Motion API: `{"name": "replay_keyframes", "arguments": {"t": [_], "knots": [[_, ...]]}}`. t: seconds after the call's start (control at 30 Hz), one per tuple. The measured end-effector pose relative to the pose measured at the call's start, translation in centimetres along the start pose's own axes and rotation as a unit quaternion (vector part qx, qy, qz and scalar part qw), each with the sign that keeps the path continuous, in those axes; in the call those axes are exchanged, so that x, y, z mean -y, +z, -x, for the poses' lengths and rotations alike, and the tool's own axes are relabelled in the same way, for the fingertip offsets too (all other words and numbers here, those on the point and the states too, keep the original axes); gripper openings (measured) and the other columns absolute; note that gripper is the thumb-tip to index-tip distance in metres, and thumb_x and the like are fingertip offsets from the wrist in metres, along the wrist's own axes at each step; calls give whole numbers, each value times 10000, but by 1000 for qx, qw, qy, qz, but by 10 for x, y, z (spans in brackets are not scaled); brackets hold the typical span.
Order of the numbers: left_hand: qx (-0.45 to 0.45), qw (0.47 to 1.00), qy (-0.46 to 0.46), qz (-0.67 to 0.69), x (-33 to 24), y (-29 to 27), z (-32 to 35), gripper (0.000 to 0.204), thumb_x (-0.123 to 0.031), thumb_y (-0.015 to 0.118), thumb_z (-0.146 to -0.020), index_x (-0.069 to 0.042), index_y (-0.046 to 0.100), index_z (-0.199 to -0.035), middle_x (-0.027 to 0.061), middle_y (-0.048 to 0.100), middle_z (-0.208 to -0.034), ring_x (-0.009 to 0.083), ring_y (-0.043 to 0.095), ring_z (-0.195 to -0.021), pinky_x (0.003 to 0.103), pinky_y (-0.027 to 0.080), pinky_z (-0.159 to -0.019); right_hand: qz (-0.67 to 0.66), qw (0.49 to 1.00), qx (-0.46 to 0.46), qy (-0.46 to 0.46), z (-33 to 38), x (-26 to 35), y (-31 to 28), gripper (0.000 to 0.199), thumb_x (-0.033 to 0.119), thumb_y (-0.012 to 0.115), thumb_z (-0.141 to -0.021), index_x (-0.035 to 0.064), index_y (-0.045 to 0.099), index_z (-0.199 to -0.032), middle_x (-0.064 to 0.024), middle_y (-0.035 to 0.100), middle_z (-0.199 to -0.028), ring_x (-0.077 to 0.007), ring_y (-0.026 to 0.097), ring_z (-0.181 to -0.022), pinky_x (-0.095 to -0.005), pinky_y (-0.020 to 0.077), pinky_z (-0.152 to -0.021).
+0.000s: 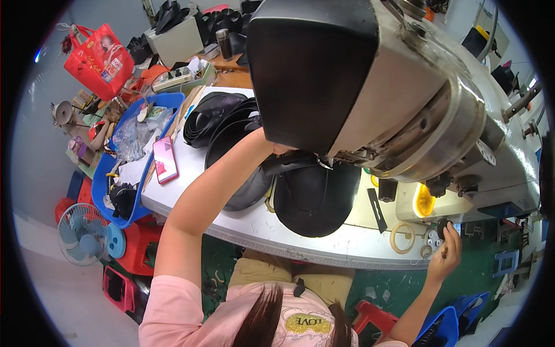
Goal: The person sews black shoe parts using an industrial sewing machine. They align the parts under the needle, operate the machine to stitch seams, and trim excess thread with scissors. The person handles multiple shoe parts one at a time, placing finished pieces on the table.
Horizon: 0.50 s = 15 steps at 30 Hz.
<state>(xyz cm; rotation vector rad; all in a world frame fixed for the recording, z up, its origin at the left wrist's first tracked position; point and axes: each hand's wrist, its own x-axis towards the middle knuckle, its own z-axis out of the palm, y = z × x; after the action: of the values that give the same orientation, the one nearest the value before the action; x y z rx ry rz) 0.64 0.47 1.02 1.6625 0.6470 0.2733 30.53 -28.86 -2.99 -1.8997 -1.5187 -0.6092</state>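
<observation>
In front of me stands a large sewing machine with a black front cover (315,75). My left arm reaches up behind it, and only a bit of my left hand (282,149) shows below the cover; its fingers are hidden. A black leather piece (315,202) with a rounded near edge lies under the machine head, close to that hand. Off to the right, past the tabletop's edge, my right hand (446,254) is closed with its fingertips on a small black round piece (443,228). What this piece belongs to cannot be made out.
More black leather pieces (222,118) are stacked left of the machine. A pink phone (166,161) lies at the table's left, beside blue bins (99,188). A tape roll (402,237) and a dark flat strip (376,209) lie to the right. A lamp (425,199) glows yellow.
</observation>
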Motion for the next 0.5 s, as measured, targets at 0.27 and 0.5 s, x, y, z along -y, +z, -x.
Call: {"name": "replay_keyframes", "arguments": {"t": [0.27,0.5], "knots": [[8,1000,-9,-17,10,7,0,396,-62,701,-640,-29,571,-1013,85,581,-970,170,529,-886,254,397,-812,-31,999,-19,-15,-4,-2,0,235,-106,415,-728,-41,575,-887,-127,586,-971,-265,558,-894,-324,428,-790],[21,999,-20,15,10,13,4,400,-70,702,-633,-31,577,-1011,94,581,-980,181,519,-915,256,382,-814,75,949,-242,185,-47,-108,-52,221,110,422,-865,0,557,-1000,-97,605,-896,-201,572,-847,-288,430,-703]]}}
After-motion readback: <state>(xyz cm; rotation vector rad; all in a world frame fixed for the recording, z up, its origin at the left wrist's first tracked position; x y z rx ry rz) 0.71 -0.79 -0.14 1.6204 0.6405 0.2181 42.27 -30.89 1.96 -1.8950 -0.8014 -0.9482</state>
